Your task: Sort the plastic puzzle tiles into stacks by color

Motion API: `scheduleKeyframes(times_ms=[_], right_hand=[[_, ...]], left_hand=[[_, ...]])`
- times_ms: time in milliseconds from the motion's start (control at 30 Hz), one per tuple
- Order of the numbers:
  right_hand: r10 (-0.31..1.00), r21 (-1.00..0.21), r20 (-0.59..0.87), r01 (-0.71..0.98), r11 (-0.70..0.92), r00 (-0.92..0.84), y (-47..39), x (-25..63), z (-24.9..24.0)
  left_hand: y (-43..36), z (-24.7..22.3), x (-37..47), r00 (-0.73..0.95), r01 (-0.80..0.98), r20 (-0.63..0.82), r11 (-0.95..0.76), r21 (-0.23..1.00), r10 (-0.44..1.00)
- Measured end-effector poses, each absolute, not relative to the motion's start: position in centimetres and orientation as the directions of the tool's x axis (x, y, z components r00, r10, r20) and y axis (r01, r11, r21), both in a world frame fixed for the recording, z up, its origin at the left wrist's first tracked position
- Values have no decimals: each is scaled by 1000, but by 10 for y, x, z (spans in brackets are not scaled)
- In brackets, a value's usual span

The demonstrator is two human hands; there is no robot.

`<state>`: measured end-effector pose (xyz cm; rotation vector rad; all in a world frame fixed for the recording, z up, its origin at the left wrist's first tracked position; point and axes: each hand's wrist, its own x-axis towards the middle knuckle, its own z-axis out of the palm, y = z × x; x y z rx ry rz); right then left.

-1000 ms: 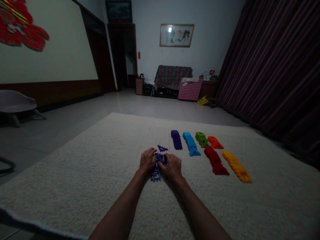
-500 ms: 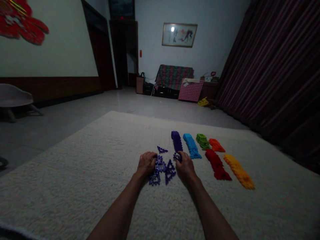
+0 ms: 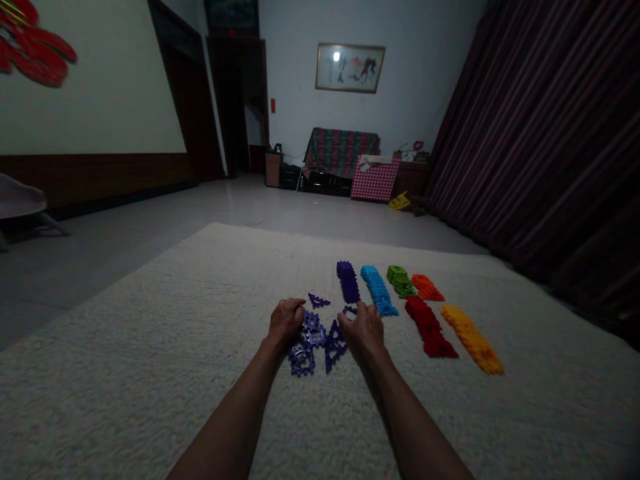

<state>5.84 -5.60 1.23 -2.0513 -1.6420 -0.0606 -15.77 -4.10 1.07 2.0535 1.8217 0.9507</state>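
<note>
Purple square tiles with toothed edges lie in a loose cluster on the pale carpet between my hands. My left hand rests at the cluster's left edge, fingers curled together; what is under them is hidden. My right hand pinches a purple toothed tile between thumb and fingers, and part of that tile is covered. Just left of this hand lies a purple triangular piece. Another purple triangle sits beyond the cluster, between the two hands.
Past my right hand runs a dark purple row of pieces. Beside it are rows in blue, green, orange, red and yellow. A grey chair stands far left; a curtain hangs right.
The view has turned slightly right, so everything sits further left. My right thumb has spread further from its fingers around the tile. Some tiles beside my left hand have shifted a little.
</note>
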Motion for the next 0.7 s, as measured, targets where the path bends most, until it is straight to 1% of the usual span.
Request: scheduleKeyframes(times_ms=[133,233,467,600,700], right_hand=[[896,-388,361,915,-109,260,-49,61,9],[914,-390,341,918,-73,218,-47,61,8],[913,-380,380,925,7,150,-46,63,3],[906,-381,403,924,36,131,-41,67,-1],[881,-434,451,897,79,141,-37,68,-4]], left_hand=[[-40,6,-161,-10,762,335,-210,612,942],[-38,5,-161,-18,748,334,-209,630,942],[-34,7,-159,-109,677,271,-128,724,956],[-34,8,-158,-133,685,265,-105,721,955],[-34,9,-157,-134,694,272,-106,713,953]])
